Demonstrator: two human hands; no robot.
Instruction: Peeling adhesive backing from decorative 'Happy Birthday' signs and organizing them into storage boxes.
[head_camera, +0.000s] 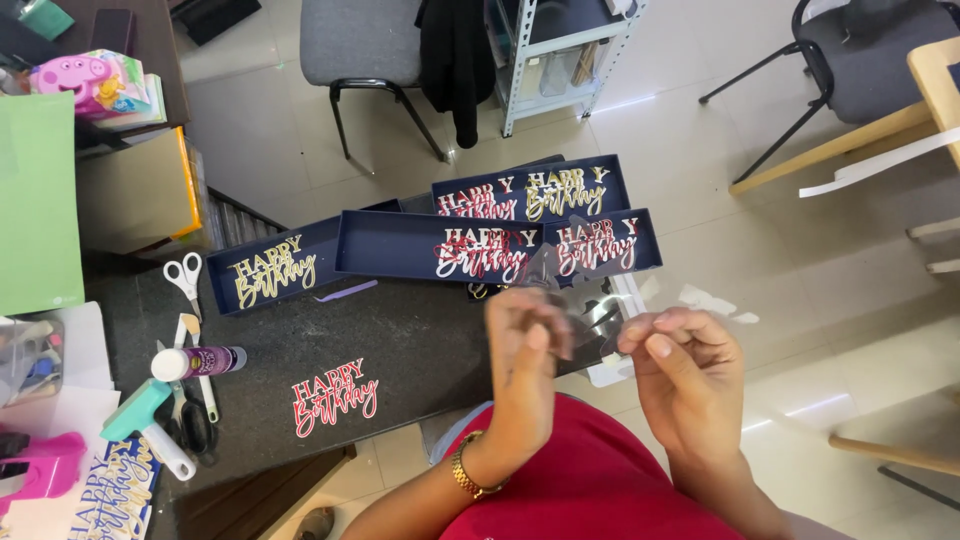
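Left hand (522, 345) and right hand (680, 365), fingers curled, pinch a clear film (590, 315) between them above the table's (400, 340) edge, near navy trays (440, 245). A red cutout (335, 397) lies on the table, left of both hands.

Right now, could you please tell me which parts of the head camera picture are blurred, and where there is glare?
Head view: both hands, left and right, are motion-blurred, as is the clear plastic piece between them; the red cake topper on the dark table is sharp; window glare streaks the floor tiles.
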